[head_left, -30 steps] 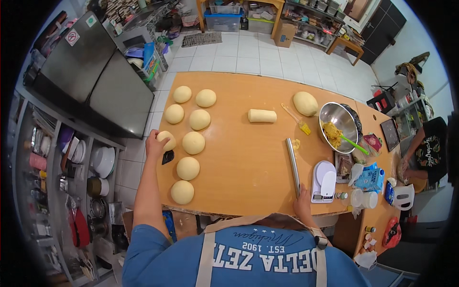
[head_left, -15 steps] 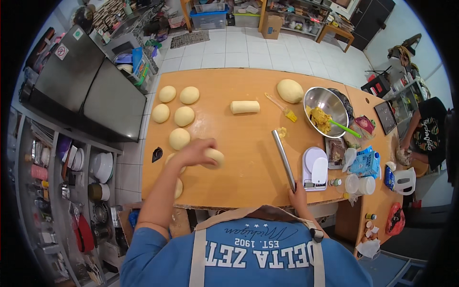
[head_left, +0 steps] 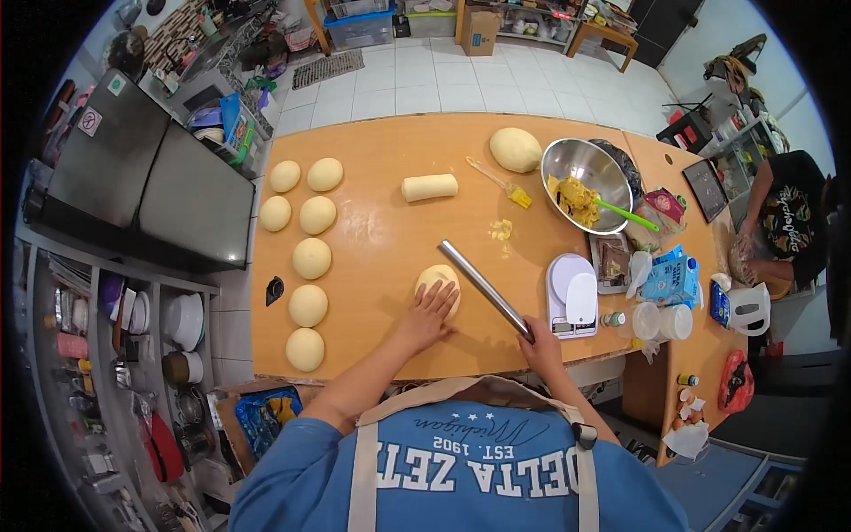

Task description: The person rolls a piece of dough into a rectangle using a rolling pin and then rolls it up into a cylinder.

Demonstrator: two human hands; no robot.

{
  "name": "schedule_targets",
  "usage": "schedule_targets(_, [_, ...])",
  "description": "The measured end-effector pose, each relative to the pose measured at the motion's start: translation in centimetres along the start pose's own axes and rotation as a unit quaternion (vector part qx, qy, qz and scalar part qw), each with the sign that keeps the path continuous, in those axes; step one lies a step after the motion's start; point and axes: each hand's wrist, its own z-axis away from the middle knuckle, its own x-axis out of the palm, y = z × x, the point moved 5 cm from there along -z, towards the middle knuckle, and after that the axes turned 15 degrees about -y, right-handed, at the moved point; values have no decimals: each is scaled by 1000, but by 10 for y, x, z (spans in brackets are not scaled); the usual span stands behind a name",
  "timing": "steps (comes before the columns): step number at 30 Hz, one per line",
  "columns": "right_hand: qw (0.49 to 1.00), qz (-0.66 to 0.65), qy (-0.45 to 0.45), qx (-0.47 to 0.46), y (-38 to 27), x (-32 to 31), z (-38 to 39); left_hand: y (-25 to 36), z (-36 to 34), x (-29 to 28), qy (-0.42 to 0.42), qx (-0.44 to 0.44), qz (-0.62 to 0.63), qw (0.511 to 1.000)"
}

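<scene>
Your left hand (head_left: 427, 317), carrying the dough ball (head_left: 435, 272) earlier, now lies flat on it near the wooden table's (head_left: 377, 253) front edge, fingers spread. Your right hand (head_left: 541, 347), gripping the metal rod (head_left: 486, 289), has swung it leftward. White tiles (head_left: 415, 85) lie past the far edge, a dark fridge (head_left: 202, 191) past the left.

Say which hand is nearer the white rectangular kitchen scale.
Right: the right hand is close to the scale, at its near left corner; the left hand lies farther left, on pale round dough.
</scene>
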Motion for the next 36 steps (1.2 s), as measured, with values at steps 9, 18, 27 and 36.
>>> schedule_targets(9, [975, 169, 7, -143, -58, -4, -82, 5, 46, -149, 315, 78, -32, 945])
schedule_targets(18, [917, 310, 63, -244, -78, 28, -101, -83, 27, -21, -112, -177, 56, 976])
schedule_targets(27, [942, 295, -129, -91, -48, 42, -119, -102, 9, -64, 63, -192, -23, 979])
schedule_targets(36, [975, 221, -27, -15, -54, 13, -151, -108, -3, -67, 50, -198, -12, 979])
